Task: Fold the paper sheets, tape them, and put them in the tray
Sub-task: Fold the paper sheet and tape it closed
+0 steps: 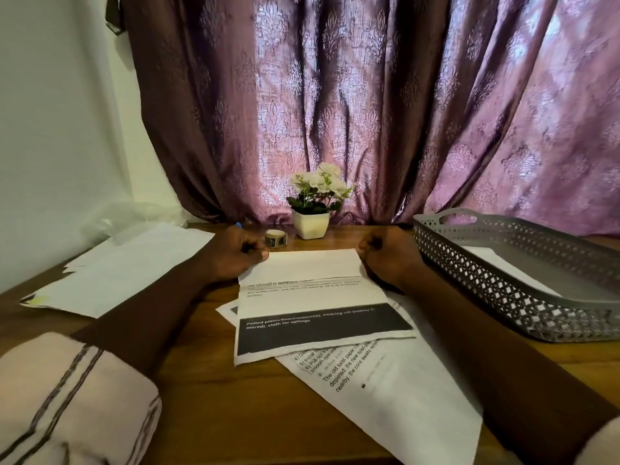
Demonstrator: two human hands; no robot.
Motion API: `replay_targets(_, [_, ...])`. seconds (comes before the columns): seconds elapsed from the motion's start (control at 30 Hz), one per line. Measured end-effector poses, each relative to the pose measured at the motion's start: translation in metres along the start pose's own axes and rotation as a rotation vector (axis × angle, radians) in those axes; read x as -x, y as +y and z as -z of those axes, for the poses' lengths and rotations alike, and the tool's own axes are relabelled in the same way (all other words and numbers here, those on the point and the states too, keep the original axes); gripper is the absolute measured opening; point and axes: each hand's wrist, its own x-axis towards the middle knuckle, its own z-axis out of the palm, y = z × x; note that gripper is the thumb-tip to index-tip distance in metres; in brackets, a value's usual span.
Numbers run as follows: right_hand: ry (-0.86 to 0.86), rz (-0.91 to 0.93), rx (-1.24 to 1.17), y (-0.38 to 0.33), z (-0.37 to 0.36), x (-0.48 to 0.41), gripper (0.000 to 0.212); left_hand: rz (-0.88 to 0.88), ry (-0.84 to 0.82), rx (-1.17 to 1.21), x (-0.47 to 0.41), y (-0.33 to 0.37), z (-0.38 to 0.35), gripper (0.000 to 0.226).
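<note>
Table [214, 391]: brown wood, papers spread over the middle of frame.
Curtain [369, 105]: purple, behind.
Left hand [235, 255]: clenched on folded sheet [312, 286].
Right hand [391, 255]: clenched at its edge.

Left hand [235, 253] and right hand [391, 255] curled into loose fists, forearms stretched forward
</note>
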Motion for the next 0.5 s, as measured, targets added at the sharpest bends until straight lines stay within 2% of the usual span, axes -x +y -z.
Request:
replay_targets(0.07, [-0.012, 0.116, -0.086, -0.017, 0.0, 0.008, 0.011, 0.015, 0.052, 0.006, 0.001, 0.001, -0.001, 0.014])
replay_targets(0.17, [-0.267, 0.285, -0.167, -0.044, -0.002, 0.024, 0.006, 0.024, 0.187, -0.077, 0.0, 0.006, 0.0, 0.009])
replay_targets(0.23, [-0.391, 0.265, -0.142, -0.047, -0.011, 0.029, 0.008, -0.016, 0.252, -0.173, 0.002, 0.013, 0.002, 0.013])
replay_targets(0.27, [-0.399, 0.246, -0.13, -0.045, -0.016, 0.028, 0.009, -0.067, 0.271, -0.212, 0.004, 0.017, 0.003, 0.013])
replay_targets(0.37, [-0.333, 0.176, -0.225, -0.039, -0.025, 0.027, 0.003, -0.206, 0.281, -0.248, 0.01, 0.033, 0.005, 0.01])
replay_targets(0.5, [-0.039, 0.042, -0.444, -0.034, -0.023, 0.021, 0.016, -0.243, 0.184, -0.256, 0.009, 0.044, 0.009, 0.03])
